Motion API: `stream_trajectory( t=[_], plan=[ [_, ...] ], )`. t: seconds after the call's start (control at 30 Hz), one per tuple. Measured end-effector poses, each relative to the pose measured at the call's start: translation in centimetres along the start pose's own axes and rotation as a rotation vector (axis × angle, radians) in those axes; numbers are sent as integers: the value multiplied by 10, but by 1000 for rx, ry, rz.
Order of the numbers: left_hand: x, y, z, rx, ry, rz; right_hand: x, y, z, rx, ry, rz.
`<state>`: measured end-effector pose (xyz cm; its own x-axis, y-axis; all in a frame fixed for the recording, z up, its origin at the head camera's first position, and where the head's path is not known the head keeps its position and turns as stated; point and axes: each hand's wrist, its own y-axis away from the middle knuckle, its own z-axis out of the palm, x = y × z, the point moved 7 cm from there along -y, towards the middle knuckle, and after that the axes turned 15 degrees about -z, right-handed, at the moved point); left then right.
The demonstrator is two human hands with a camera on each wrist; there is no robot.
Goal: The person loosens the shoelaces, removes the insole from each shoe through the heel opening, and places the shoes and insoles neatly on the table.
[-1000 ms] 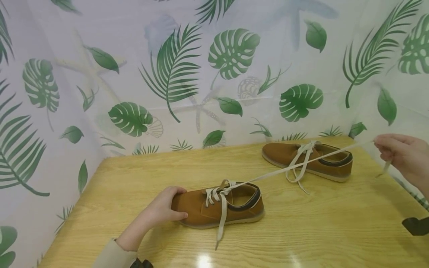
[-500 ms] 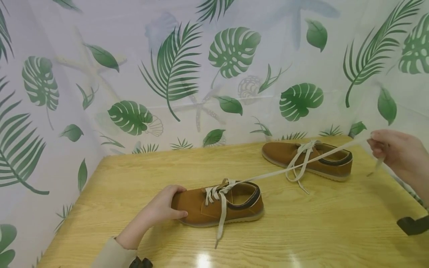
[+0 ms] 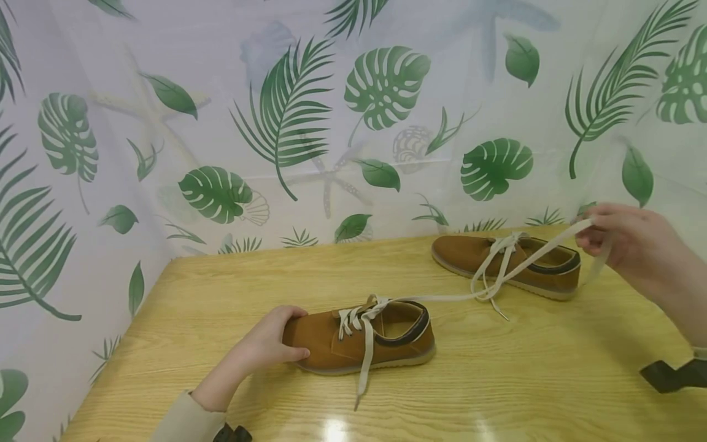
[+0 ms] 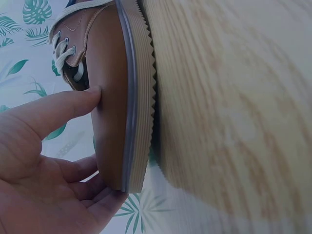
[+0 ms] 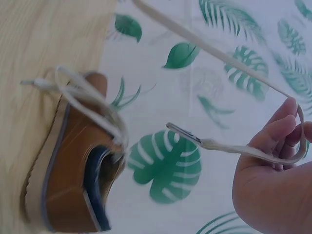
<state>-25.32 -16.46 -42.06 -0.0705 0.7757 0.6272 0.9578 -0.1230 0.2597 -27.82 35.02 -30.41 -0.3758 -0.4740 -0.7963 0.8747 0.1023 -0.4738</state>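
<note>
A brown lace-up shoe sits upright on the table, toe to the left. My left hand grips its toe, the thumb on the near side, as the left wrist view confirms with the thumb on the leather upper. One shoelace end hangs down the shoe's near side. The other cream shoelace runs slack up to my right hand, which pinches it above the table's right side. In the right wrist view the lace's tipped end dangles free past the fingers.
A second brown shoe stands at the back right, its lace tied in a bow with loops hanging over the side. The held lace passes in front of it. A leaf-patterned cloth walls in the wooden table.
My right hand has moved left and slightly up, and the stretched lace has gone slack, sagging onto the table side. The left hand and near shoe have stayed put.
</note>
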Motion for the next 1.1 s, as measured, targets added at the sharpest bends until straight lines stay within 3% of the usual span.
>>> stream_trajectory(
  t=[0.33,0.6,0.7,0.9,1.1],
  plan=[
    [1,0,0,1,-7,7,-2,5,55,-165,-6,21],
    [0,-1,1,-2,-6,-1,-1,19,107,-463,-158,36],
    [0,-2,1,-1,-10,-2,2,20,128,-528,-184,64],
    [-1,-1,-2,9,-7,-8,17,14,177,-622,-94,76],
    [-1,-1,-1,7,-4,-7,48,13,202,-628,83,144]
  ],
)
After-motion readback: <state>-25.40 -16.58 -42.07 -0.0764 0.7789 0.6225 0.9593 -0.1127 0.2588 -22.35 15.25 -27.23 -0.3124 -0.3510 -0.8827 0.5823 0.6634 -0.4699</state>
